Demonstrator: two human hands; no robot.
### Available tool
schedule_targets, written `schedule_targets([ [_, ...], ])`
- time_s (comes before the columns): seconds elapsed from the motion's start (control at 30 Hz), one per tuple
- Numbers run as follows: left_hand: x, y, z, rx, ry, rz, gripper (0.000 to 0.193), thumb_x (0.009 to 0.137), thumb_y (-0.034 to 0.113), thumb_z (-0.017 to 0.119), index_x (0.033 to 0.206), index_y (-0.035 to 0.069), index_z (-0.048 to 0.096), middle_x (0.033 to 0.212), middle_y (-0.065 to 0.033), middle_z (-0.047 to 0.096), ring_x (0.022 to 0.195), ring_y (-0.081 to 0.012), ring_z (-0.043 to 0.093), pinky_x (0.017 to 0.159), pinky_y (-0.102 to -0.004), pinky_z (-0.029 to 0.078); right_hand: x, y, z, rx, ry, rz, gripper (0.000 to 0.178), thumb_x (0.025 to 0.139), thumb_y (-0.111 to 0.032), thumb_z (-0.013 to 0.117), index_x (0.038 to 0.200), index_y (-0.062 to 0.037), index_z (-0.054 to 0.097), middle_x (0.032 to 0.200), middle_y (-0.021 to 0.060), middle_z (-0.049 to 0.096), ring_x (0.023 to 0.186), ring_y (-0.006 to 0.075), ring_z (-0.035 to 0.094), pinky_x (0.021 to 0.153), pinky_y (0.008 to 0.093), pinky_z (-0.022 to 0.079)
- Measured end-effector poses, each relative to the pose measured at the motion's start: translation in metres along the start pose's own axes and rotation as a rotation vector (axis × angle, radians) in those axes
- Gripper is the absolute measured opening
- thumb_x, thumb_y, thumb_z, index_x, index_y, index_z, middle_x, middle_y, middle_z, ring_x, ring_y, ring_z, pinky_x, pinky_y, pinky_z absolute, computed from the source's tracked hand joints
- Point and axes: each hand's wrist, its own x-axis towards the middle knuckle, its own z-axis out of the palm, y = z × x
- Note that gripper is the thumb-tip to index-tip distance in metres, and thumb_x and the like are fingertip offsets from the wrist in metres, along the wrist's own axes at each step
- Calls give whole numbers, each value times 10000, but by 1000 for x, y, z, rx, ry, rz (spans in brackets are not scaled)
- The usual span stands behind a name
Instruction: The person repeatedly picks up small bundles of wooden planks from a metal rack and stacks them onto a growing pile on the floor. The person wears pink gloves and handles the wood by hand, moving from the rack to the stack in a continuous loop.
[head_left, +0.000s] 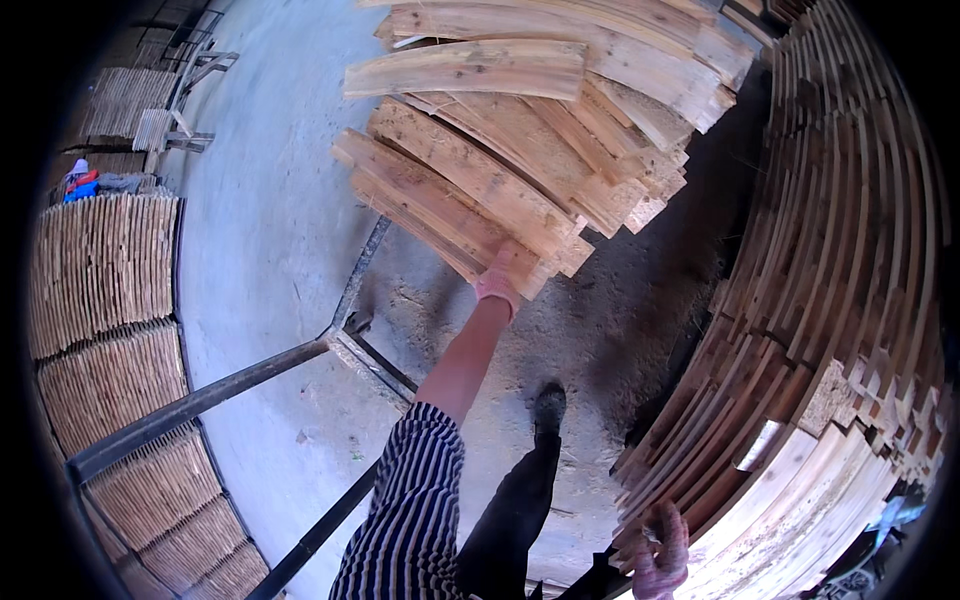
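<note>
My left hand (500, 280), at the end of a striped sleeve, reaches forward to the near end of a wooden board (430, 195) on the front edge of a pile. Its fingers are closed on that end, and part of the grip is hidden under the wood. Several more rough planks (480, 70) lie loosely layered behind it, some crossing at angles. Low on the right, my right hand (660, 555) is beside a tall stack of boards (740, 420). Its fingers are apart and partly bent, with nothing seen in them; whether it touches the stack I cannot tell.
A dark metal frame (210, 395) runs across the left and lower middle. Bundled slats (105, 265) stand in rows along the far left, with red and blue cloth (82, 185) on top. My dark-trousered leg (520, 490) stands on the dusty concrete floor (270, 220).
</note>
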Motion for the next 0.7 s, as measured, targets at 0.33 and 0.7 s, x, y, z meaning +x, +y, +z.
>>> schedule_targets([
  [0.33,-85,47,83,215,53,-232,827,832,444,832,1445,-12,514,1402,-123,593,1164,-253,589,1017,-375,482,112,-15,84,255,-101,448,657,915,-140,718,1503,1,461,1384,191,574,1162,231,629,990,367,534],
  [0.7,-145,71,-61,-171,-329,-70,550,916,261,730,1392,51,554,1343,-115,621,1234,-274,607,1088,-422,495,181,-98,125,281,-115,174,755,935,-261,734,1566,-49,378,1469,159,532,1294,247,566,1082,379,468],
])
